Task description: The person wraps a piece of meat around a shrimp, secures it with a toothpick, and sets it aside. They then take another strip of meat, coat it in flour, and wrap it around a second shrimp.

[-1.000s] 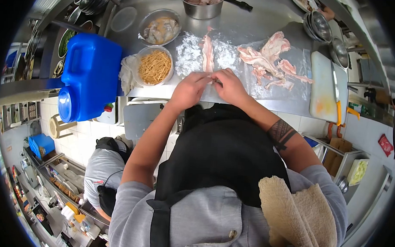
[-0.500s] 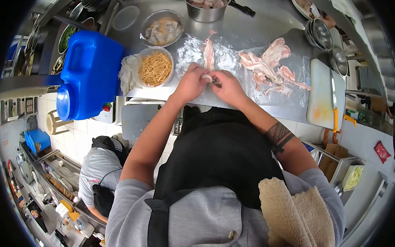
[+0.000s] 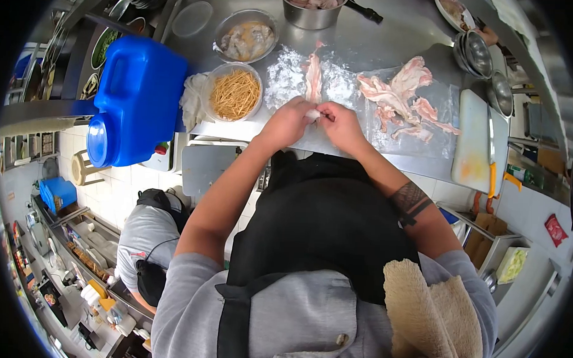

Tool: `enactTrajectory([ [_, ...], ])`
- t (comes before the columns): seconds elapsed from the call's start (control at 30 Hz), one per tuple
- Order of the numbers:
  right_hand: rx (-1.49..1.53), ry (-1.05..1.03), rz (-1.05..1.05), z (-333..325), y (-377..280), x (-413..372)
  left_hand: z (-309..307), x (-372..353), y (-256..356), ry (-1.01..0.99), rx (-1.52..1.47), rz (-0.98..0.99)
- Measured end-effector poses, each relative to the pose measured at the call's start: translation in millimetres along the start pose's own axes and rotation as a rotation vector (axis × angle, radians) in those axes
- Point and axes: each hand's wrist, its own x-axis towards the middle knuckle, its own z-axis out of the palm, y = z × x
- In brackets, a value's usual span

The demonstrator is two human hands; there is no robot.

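Observation:
A long thin strip of raw, fatty meat (image 3: 313, 79) lies lengthwise on the steel counter, between two patches of white powder (image 3: 286, 77). At its near end my left hand (image 3: 290, 121) is closed, fingertips pinching a small pale piece (image 3: 313, 114). My right hand (image 3: 344, 125) is closed on the same piece from the other side, with something small and dark at its fingertips. Whether the piece joins the strip is hidden by my fingers. More meat strips (image 3: 400, 88) lie on a plastic sheet to the right.
Left stand a tub of wooden toothpicks (image 3: 236, 94), a bowl of wet pale pieces (image 3: 247, 37) and a blue jug (image 3: 134, 101). A pot of meat (image 3: 311, 16) sits behind. Rightward are a cutting board (image 3: 474, 138), a knife (image 3: 492, 148) and metal bowls (image 3: 474, 53). A co-worker (image 3: 149, 237) bends at lower left.
The view has shifted slightly, so the counter appears further right. My hands stay together at the strip's near end, and their fingers have shifted a little around the pale piece.

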Motion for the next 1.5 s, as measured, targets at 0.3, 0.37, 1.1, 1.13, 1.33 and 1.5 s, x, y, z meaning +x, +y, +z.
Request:
enactTrajectory([
  [0.3, -0.173, 0.017, 0.277, -7.2, -9.8, 27.0, -11.2, 48.5, -5.5, -0.119, -0.019, -0.428],
  [0.37, -0.204, 0.035, 0.306, -8.6, -9.4, 33.3, -22.5, 61.8, 8.2, -0.259, -0.106, -0.660],
  [1.1, -0.313, 0.048, -0.247, -21.3, -3.1, 41.9, -9.7, 44.4, -7.8, 0.098, -0.047, -0.178],
  [1.13, -0.369, 0.077, -0.253, -20.2, -1.7, 45.5, -12.6, 50.7, -7.5, 0.055, -0.029, -0.258],
  [1.33, -0.542, 0.101, -0.163, -22.0, -2.9, 71.2, -11.5, 78.2, -17.5, 0.019, 0.029, -0.488],
  [1.5, -0.522, 0.143, -0.012, -22.6, -7.2, 83.0, -16.0, 84.9, -2.2, 0.007, 0.218, -0.618],
])
